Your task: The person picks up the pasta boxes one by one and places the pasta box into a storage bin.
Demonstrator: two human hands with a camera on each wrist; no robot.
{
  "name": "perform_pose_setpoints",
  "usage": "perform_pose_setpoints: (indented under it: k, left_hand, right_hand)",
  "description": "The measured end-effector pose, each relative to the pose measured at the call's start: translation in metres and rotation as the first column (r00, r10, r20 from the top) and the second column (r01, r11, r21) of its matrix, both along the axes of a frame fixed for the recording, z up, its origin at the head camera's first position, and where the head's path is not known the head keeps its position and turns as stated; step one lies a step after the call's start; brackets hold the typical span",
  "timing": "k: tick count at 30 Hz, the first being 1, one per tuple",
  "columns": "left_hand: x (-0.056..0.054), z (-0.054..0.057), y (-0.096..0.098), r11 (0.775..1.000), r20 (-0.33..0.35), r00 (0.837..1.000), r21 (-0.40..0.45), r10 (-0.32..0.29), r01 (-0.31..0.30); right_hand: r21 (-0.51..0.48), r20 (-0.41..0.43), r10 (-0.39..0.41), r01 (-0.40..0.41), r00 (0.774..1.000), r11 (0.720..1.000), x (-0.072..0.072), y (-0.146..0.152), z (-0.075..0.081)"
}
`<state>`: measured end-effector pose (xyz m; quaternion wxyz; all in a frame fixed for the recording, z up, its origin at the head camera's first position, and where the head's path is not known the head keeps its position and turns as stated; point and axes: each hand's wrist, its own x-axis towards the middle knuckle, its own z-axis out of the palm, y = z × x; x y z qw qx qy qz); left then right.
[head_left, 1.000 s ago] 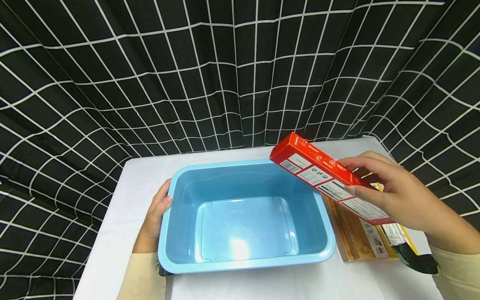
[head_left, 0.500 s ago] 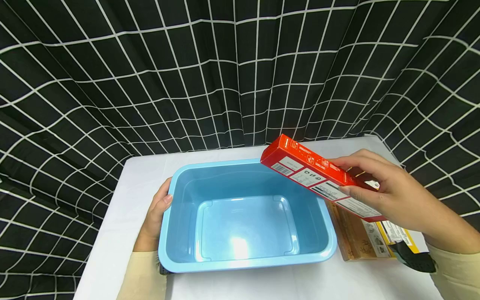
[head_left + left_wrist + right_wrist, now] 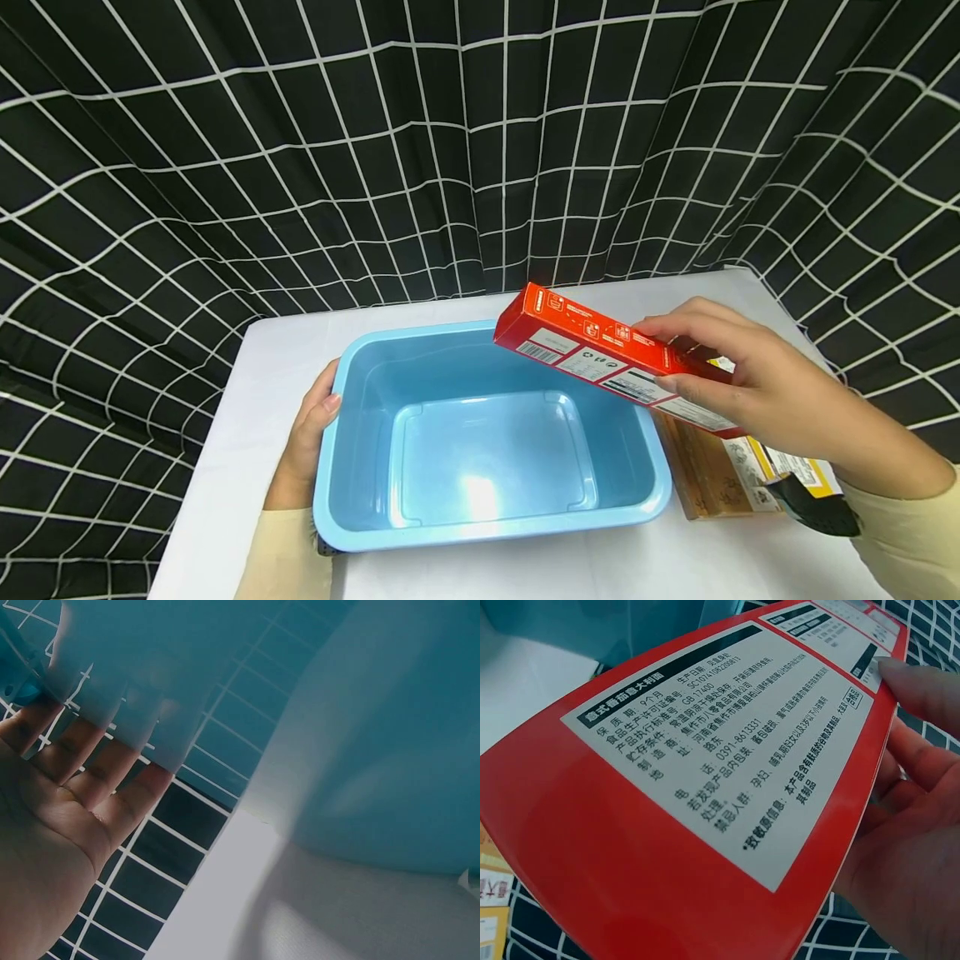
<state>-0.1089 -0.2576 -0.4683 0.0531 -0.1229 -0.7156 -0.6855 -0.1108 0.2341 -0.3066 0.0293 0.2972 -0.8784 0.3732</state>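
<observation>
A light blue plastic tub stands on the white table, its inside bare. My left hand holds the tub's left rim, thumb at the edge. In the left wrist view the fingers reach up to the blue wall. My right hand grips a long red pasta box, thumb on its labelled side and fingers over the top. The box slants above the tub's right side, its far left end over the back rim. Its printed label fills much of the right wrist view.
Brown and yellow packages lie on the table right of the tub, partly hidden under the red box and right hand. A black curtain with a white grid hangs behind and at both sides.
My right hand has carried the red pasta box leftward, farther over the tub, and its far end sits slightly lower in view. The left hand stays at the rim.
</observation>
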Motion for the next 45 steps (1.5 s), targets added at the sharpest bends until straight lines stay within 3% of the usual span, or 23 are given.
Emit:
perform_pose_setpoints:
  k: [8, 34, 45]
  left_hand:
    - [0.001, 0.006, 0.003, 1.0, 0.001, 1.0, 0.01, -0.004, 0.004]
    - [0.001, 0.0, 0.002, 0.999, 0.017, 1.0, 0.038, -0.014, 0.014]
    - [0.002, -0.001, 0.003, 0.999, 0.035, 0.999, 0.046, -0.012, 0.011]
  right_hand:
    - [0.009, -0.022, 0.063, -0.063, 0.998, 0.998, -0.002, -0.007, 0.008]
    - [0.022, -0.023, 0.187, -0.187, 0.982, 0.982, -0.006, -0.04, 0.023]
    - [0.058, -0.005, 0.203, -0.202, 0.979, 0.978, -0.007, -0.057, 0.029]
